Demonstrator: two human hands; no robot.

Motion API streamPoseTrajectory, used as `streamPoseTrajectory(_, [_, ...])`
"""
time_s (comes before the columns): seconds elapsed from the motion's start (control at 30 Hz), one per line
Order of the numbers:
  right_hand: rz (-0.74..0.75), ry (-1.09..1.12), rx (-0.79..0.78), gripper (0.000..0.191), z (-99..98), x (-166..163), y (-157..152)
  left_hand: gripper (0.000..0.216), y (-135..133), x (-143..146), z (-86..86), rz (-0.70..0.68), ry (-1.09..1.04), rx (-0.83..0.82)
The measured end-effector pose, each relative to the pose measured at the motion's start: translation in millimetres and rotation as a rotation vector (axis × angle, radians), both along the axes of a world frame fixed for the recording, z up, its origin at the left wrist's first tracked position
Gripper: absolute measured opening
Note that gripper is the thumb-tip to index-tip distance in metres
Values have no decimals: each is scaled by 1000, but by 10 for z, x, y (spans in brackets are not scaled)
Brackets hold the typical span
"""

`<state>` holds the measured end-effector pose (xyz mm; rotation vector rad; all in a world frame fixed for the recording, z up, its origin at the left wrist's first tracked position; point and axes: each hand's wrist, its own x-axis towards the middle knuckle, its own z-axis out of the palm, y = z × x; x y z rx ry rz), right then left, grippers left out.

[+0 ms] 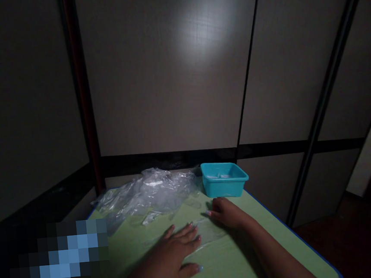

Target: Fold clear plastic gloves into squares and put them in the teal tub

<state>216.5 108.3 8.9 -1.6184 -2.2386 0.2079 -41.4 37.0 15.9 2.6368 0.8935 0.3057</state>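
Note:
A flat clear plastic bag (210, 233) lies on the light green table (229, 265). My left hand (179, 252) rests palm down on it, fingers spread. At the far right end of this bag is my right hand (226, 212), its fingers curled in and its thumb side toward the bag. Whatever is between those fingers is hidden. Just behind the right hand stands a turquoise plastic basket (226, 188), with some pale contents that I cannot make out. To its left spreads a crumpled heap of clear plastic bags (154, 191).
Dark-framed wardrobe panels (168, 93) rise directly behind the table. The table's blue edge (298, 235) runs down the right side, with dark floor (350, 241) beyond. A pixelated patch covers the lower left corner.

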Motion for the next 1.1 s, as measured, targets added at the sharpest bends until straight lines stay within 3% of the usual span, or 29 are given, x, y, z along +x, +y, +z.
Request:
streamPoseTrajectory(0.1, [58,45,-29,27,20,53,-43,52,25,-16,-46,13,0,-13])
streamPoseTrajectory(0.27, [178,354,-208,17,11,-10,-41,51,63,-36,-83,12,-8,-31])
streamPoseTrajectory(0.4, [217,468,-287,18,17,18,-29,49,69,-36,-77,23,5,-29])
streamPoseTrajectory(0.73, [126,525,-461,29,140,299,-50,46,66,-45,-48,21,3,-47])
streamPoseTrajectory(1.1, [147,503,-405,20,54,37,-47,47,73,-44,-73,24,-2,-46])
